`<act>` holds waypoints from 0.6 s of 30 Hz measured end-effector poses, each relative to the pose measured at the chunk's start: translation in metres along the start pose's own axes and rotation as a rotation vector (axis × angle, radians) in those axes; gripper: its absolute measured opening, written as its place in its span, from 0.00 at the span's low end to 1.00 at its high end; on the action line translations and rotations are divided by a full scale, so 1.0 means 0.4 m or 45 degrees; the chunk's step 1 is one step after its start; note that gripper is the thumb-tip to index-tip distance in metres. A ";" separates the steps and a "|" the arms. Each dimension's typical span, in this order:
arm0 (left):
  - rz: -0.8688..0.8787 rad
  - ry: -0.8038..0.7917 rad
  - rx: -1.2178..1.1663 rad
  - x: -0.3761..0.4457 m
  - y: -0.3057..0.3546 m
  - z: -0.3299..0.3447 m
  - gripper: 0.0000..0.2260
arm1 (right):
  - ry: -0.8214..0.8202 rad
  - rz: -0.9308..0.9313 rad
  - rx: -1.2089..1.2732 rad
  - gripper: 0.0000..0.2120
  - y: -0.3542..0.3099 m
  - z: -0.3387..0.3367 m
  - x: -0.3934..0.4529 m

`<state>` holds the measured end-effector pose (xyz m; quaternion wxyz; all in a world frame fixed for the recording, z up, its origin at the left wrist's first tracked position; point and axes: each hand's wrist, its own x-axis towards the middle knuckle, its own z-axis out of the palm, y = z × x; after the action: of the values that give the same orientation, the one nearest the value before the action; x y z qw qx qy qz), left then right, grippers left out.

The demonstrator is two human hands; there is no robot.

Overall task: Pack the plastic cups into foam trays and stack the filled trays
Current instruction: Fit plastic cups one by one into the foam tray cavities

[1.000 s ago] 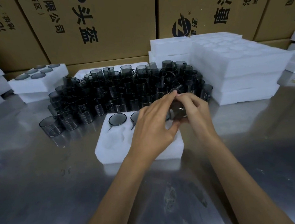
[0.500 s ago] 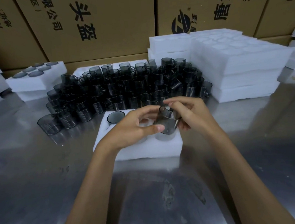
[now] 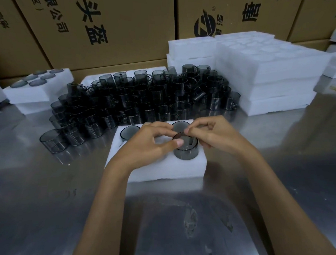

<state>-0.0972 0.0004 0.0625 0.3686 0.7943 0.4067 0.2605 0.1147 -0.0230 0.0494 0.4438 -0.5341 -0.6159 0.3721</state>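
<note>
Since half a second ago, the smoky cup that we held above the foam has gone down into a pocket of the near foam tray; about half of its wall shows above the foam now.

From the head camera, our left hand pinches the near-left rim of that cup, thumb on the outside and fingertips curled over the edge. Our right hand pinches the far-right rim with its fingers bent (both hands are on the same cup). The cup stands upright in the tray's right-hand pocket of the near row.

Two more cups sit sunk in the far row of the same tray: one at the far left, one just beyond our fingers. The tray lies on the steel table, close in front of us.

Beyond the tray, a dense cluster of loose cups spreads across the table, some piled on others, one standing alone at the near left. Far left, a filled foam tray shows cup rims on top. Far right, a stack of empty foam trays rises, and cardboard boxes with printed characters line the back.
</note>
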 end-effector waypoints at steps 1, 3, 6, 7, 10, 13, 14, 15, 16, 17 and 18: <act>-0.019 0.002 0.049 0.001 -0.005 0.001 0.12 | 0.000 0.001 -0.005 0.07 0.002 -0.001 0.001; -0.047 0.012 0.113 0.003 -0.015 0.001 0.15 | 0.031 0.002 -0.003 0.06 0.006 -0.002 0.004; -0.078 0.027 0.106 0.003 -0.018 0.000 0.21 | 0.057 0.017 -0.034 0.07 0.020 -0.015 0.007; -0.087 0.027 0.114 0.003 -0.019 0.001 0.23 | 0.032 0.033 -0.066 0.09 0.024 -0.020 0.006; -0.092 0.039 0.203 0.003 -0.020 0.007 0.26 | -0.052 0.062 -0.130 0.13 0.035 -0.028 0.003; -0.131 0.068 0.247 0.002 -0.016 0.006 0.31 | -0.089 0.102 -0.062 0.17 0.044 -0.025 0.005; -0.125 0.087 0.290 0.002 -0.016 0.005 0.31 | -0.103 0.123 -0.068 0.19 0.049 -0.024 0.007; -0.118 0.110 0.341 0.001 -0.015 0.004 0.32 | -0.117 0.140 -0.101 0.21 0.053 -0.024 0.009; -0.118 0.126 0.380 0.000 -0.014 0.004 0.32 | -0.130 0.149 -0.141 0.22 0.059 -0.024 0.011; -0.133 0.126 0.402 -0.001 -0.012 0.003 0.33 | -0.142 0.150 -0.165 0.23 0.064 -0.024 0.013; -0.163 0.111 0.412 0.000 -0.013 0.004 0.34 | -0.149 0.143 -0.166 0.24 0.070 -0.024 0.015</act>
<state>-0.0984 0.0018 0.0575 0.2337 0.8038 0.5086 0.2017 0.1326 -0.0131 0.0271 0.3499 -0.5730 -0.6327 0.3860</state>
